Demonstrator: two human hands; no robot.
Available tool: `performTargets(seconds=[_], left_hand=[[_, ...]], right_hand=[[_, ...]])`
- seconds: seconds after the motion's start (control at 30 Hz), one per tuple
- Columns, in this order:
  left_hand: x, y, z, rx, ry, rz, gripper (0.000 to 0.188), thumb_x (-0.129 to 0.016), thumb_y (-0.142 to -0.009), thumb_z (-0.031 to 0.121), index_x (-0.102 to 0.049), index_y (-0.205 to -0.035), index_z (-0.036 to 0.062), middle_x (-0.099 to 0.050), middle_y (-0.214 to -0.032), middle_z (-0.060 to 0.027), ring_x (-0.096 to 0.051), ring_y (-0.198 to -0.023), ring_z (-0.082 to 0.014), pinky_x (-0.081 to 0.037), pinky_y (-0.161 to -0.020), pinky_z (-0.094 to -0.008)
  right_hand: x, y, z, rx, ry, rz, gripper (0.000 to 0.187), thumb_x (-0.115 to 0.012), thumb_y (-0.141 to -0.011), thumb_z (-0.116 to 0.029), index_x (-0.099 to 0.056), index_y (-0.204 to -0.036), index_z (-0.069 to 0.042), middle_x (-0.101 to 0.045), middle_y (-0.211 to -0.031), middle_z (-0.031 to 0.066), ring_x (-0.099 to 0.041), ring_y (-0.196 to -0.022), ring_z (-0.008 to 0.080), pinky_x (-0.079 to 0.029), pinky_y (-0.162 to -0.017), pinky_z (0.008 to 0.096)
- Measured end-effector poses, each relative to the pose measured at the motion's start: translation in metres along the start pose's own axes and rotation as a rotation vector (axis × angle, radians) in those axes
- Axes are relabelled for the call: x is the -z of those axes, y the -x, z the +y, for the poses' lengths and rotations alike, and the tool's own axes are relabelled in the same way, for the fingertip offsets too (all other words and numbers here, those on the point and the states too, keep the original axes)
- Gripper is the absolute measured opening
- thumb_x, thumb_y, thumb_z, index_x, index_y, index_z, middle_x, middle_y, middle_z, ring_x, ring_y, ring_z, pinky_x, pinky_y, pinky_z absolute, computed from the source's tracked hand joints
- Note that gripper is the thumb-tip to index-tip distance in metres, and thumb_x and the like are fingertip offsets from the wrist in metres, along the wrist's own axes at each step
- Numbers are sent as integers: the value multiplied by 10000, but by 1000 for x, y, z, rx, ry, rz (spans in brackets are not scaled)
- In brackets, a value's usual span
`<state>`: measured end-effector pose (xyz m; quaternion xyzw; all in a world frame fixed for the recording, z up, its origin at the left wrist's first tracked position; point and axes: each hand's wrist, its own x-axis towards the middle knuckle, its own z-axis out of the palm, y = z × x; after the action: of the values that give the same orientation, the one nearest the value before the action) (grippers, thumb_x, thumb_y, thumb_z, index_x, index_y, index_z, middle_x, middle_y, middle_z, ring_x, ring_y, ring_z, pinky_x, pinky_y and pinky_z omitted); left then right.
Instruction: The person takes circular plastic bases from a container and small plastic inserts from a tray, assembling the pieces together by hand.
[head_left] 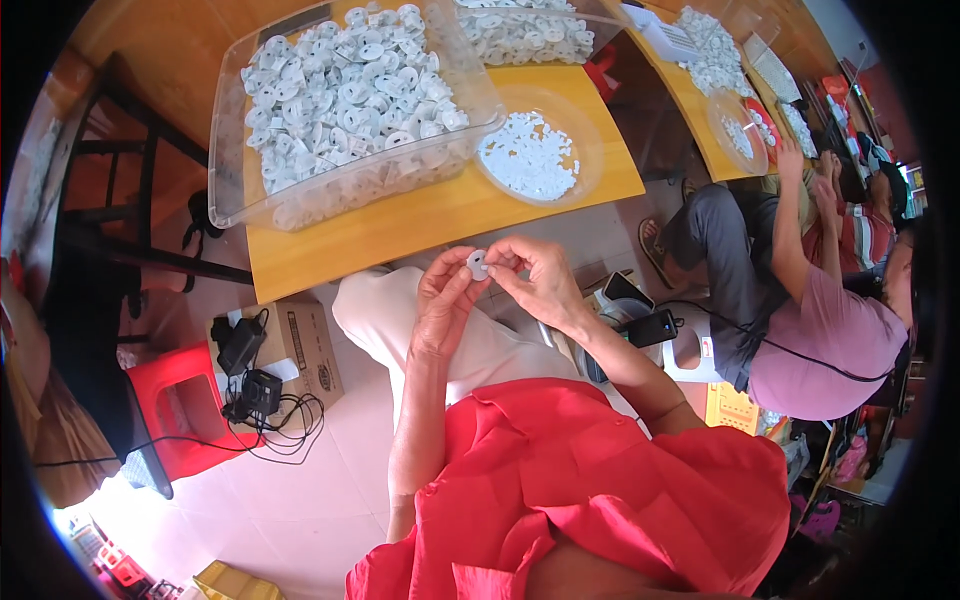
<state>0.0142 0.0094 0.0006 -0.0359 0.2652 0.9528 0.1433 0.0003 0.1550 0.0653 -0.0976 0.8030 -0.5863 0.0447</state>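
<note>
Over my lap, in front of the table edge, my left hand (445, 295) pinches a small white round plastic part (477, 264) with a dark hole in it. My right hand (541, 277) is closed at the part's right edge, thumb and fingertips pressed against it. Whether a smaller piece sits between those right fingertips is too small to tell. Beyond my hands, a clear plastic bin (340, 165) is heaped with similar white round parts. To its right, a clear shallow bowl (588, 172) contains many tiny white pieces.
The yellow table (330, 250) carries the bin and bowl, with another heap (530, 38) behind. At left are a red stool (180, 410) and a cardboard box (305, 350) with black adapters and cables. On the right a person in a pink shirt (830, 350) sits at another table (690, 110).
</note>
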Motion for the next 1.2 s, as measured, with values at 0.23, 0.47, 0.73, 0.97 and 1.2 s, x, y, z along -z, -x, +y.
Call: performTargets(seconds=[0.23,0.47,0.73,0.97,1.2], left_hand=[[0,-1,-1,4,-105,3,208,-574,-837,23,-552,-1043,37,-590,-1006,-46,-571,-949,-149,-473,-868,-305],[-1,1,-1,-7,-195,-22,199,-587,-826,14,-563,-1023,31,-592,-994,-39,-566,-941,-136,-466,-870,-312],[-3,2,2,-1,-131,-8,209,-594,-820,14,-564,-1026,37,-591,-1040,-61,-560,-974,-149,-463,-891,-318],[-3,2,1,5,-112,16,220,-594,-808,-4,-564,-1022,40,-575,-1101,-76,-546,-1011,-162,-454,-910,-325],[-2,3,1,10,-122,10,234,-592,-802,-22,-561,-1026,36,-567,-1114,-82,-545,-1012,-160,-454,-911,-321]], right_hand=[[2,-1,-6,21,107,-15,126,-568,-762,46,-560,-876,-8,-601,-692,43,-572,-620,101,-456,-574,247],[7,-5,-11,58,255,-105,160,-555,-750,68,-526,-886,-11,-581,-667,70,-557,-587,131,-449,-557,249],[12,-3,-14,-32,80,-110,134,-619,-752,19,-557,-867,-3,-602,-698,81,-571,-616,134,-451,-570,250],[6,8,-1,115,194,28,70,-618,-754,8,-557,-789,7,-560,-685,81,-542,-581,156,-433,-532,273],[-1,8,2,191,238,71,107,-595,-757,20,-492,-769,-3,-512,-674,102,-528,-536,209,-429,-490,305]])
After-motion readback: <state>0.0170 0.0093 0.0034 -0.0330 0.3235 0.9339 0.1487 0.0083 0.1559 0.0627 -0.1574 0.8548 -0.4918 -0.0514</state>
